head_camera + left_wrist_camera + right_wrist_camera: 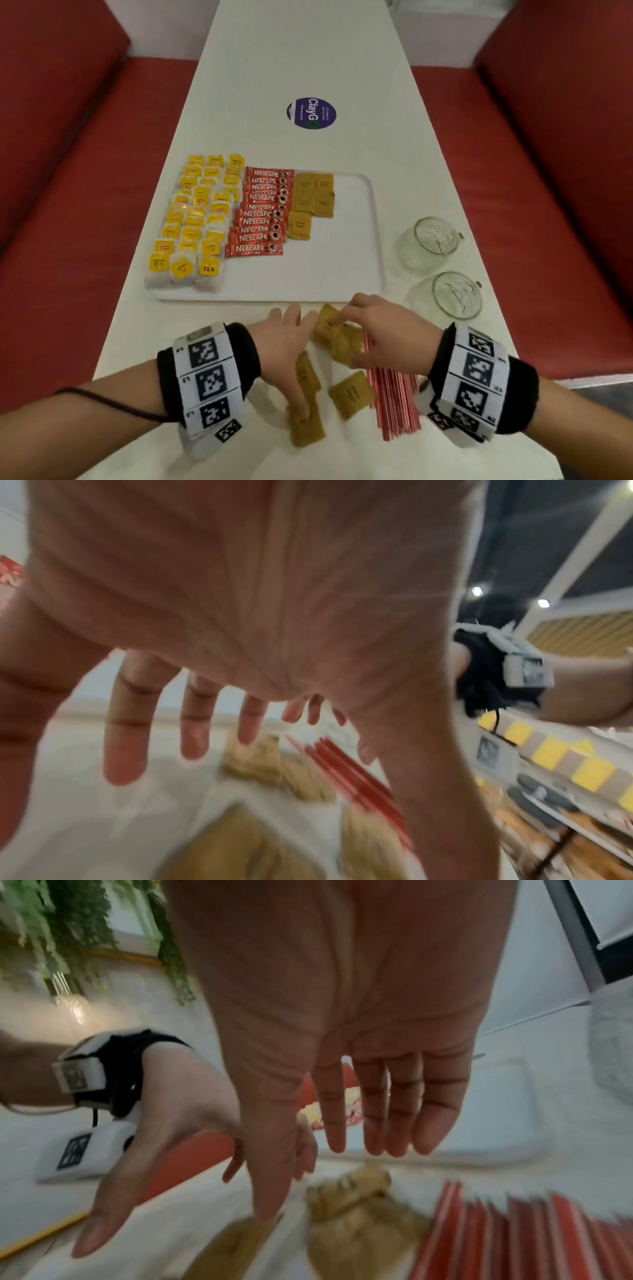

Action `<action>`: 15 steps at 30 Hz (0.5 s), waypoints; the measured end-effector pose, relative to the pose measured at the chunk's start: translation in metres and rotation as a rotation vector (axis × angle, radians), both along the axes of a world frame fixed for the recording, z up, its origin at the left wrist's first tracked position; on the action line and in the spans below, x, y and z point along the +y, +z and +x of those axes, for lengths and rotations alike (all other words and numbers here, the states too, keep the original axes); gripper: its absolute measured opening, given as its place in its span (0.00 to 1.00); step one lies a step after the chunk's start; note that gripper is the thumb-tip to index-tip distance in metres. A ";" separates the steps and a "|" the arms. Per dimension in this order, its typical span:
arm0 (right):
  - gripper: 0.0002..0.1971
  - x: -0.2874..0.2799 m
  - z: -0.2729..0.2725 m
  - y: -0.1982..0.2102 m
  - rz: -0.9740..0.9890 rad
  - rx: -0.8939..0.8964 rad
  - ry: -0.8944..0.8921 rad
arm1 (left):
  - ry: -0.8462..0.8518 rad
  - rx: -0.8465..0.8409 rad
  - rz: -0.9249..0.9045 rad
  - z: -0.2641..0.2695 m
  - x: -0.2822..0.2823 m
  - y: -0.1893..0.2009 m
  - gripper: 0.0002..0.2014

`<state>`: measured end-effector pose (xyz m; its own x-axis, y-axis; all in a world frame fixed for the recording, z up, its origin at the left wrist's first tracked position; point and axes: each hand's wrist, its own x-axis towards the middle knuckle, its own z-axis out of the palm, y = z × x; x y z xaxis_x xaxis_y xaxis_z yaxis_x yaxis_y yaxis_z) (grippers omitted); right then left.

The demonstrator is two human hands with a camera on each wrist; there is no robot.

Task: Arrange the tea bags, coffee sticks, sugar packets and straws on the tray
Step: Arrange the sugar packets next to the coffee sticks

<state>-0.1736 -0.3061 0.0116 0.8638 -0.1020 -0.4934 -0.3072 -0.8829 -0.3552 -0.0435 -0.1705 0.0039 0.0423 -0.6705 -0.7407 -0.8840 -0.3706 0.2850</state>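
Left hand (pixel 286 346) spread flat, thumb on a sugar packet (pixel 306 425), right hand (pixel 383 332) spread over packets (pixel 337 337) near the tray's (pixel 352 274) front edge, straws (pixel 394 401) beside

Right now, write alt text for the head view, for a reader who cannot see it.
Two hands, left hand and right hand, reach over loose brown sugar packets and red straws on a white table, before a white tray. The tray holds rows of yellow tea bags, red coffee sticks and five sugar packets; two glass cups lie right of it.
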 end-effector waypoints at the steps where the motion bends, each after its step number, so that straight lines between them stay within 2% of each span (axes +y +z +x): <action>1: 0.32 0.007 -0.011 -0.006 -0.045 0.020 0.018 | -0.020 -0.016 0.007 -0.009 0.007 -0.005 0.60; 4: 0.41 0.021 -0.032 -0.023 -0.150 0.023 0.034 | -0.046 -0.101 -0.034 -0.035 0.020 -0.018 0.70; 6: 0.46 0.026 -0.037 -0.028 -0.189 0.005 0.032 | -0.035 -0.170 -0.083 -0.047 0.023 -0.025 0.72; 8: 0.45 0.031 -0.036 -0.029 -0.228 -0.020 0.034 | 0.008 -0.188 -0.104 -0.054 0.021 -0.030 0.71; 11: 0.43 0.040 -0.030 -0.028 -0.262 -0.031 0.034 | 0.065 -0.202 -0.125 -0.054 0.014 -0.031 0.67; 15: 0.36 0.047 -0.024 -0.029 -0.218 -0.080 0.015 | 0.148 -0.187 -0.237 -0.053 0.010 -0.032 0.50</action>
<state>-0.1978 -0.2589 -0.0177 0.9014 -0.1853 -0.3913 -0.2719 -0.9456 -0.1785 -0.0964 -0.1602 -0.0284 0.2728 -0.7997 -0.5349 -0.8707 -0.4417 0.2162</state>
